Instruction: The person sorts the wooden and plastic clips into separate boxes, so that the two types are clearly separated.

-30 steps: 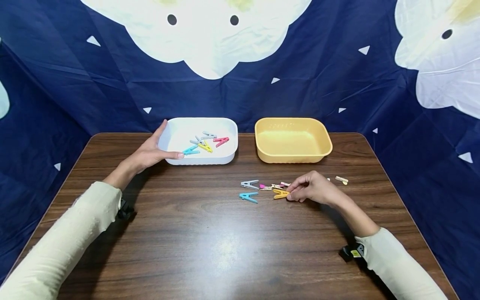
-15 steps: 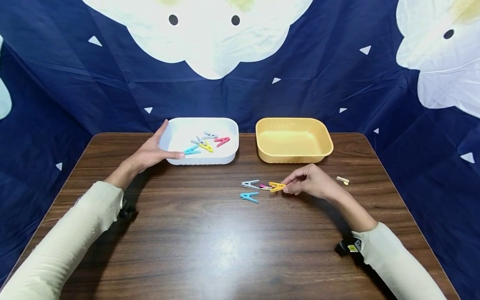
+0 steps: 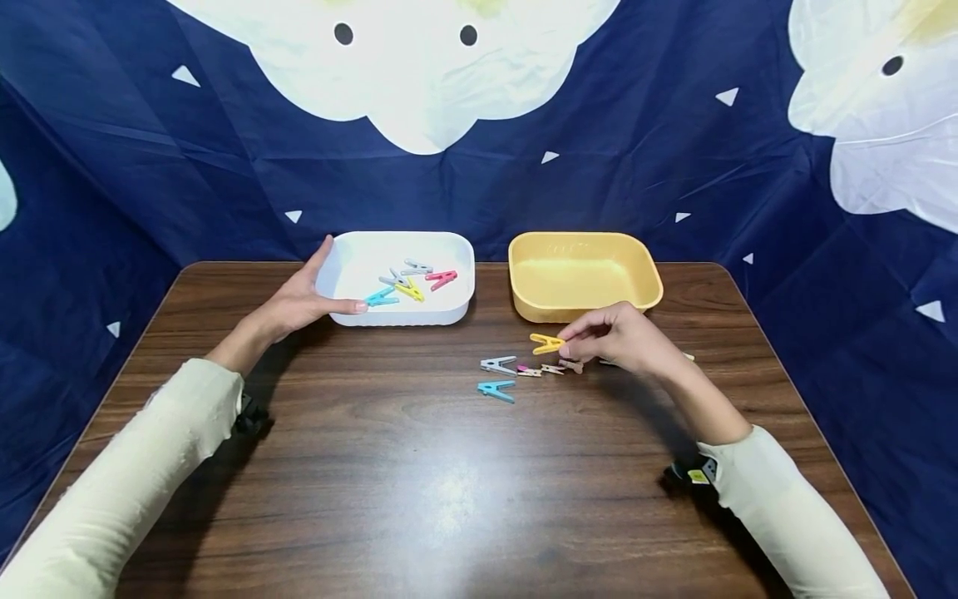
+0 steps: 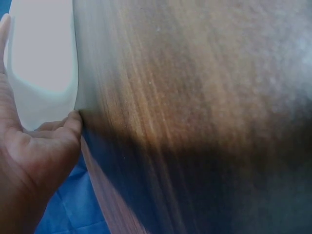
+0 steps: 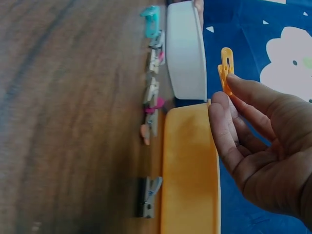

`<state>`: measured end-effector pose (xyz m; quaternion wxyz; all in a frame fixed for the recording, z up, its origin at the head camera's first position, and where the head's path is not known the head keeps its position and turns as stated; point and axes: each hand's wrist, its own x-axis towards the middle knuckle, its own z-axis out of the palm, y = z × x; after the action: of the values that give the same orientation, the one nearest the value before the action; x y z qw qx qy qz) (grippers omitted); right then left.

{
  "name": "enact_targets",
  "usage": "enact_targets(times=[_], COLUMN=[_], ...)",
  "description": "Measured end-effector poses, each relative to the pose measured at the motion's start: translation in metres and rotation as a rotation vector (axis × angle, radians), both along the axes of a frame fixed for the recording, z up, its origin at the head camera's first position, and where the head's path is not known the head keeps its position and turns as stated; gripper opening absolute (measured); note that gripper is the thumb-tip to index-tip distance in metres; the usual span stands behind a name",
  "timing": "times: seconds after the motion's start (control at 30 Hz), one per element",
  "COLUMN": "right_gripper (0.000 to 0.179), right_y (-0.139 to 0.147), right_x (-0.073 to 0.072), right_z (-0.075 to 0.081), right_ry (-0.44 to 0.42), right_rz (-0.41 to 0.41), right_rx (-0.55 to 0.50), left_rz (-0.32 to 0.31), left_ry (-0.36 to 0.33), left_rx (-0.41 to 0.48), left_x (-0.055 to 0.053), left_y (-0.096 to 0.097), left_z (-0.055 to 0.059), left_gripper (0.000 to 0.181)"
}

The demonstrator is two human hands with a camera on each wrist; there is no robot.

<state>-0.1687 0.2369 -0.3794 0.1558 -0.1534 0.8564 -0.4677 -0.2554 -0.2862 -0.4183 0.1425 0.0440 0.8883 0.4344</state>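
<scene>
My right hand (image 3: 621,337) pinches a yellow-orange plastic clothespin (image 3: 547,344) between thumb and fingertips, raised above the table in front of the yellow tray (image 3: 587,316). In the right wrist view the clothespin (image 5: 226,68) points up from the fingertips. With thumb and fingers spread straight, my left hand (image 3: 295,301) rests against the left end of the white tray (image 3: 434,317). Inside that tray lie several plastic clothespins, among them a red one (image 3: 441,279) and a yellow one (image 3: 409,289). A grey clothespin (image 3: 497,364) and a blue clothespin (image 3: 496,390) lie on the table.
Several small wooden clothespins lie in a row before the yellow tray, one being a pale clothespin (image 3: 552,369); my right hand partly hides others. The brown wooden table (image 3: 359,466) meets a dark blue cloth backdrop (image 3: 494,191) behind the trays.
My right hand has lifted the yellow-orange clothespin off the table and carried it up, left and toward the trays. The left hand stays at the white tray.
</scene>
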Motion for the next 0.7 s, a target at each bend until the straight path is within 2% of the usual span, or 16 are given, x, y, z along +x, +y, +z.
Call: enact_targets(times=[0.4,0.7], right_gripper=[0.020,0.023], right_y=[-0.004,-0.012], right_x=[-0.018,-0.038], right_z=[0.023,0.033], right_ry=[0.061,0.059], right_rz=[-0.061,-0.108], right_rx=[-0.048,-0.116], left_rz=[0.000,0.011], left_ry=[0.003,0.029], left_rx=[0.019,0.002], left_x=[-0.002,-0.004], left_y=[-0.001,-0.003], left_z=[-0.004,-0.006], left_gripper=[0.143,0.147])
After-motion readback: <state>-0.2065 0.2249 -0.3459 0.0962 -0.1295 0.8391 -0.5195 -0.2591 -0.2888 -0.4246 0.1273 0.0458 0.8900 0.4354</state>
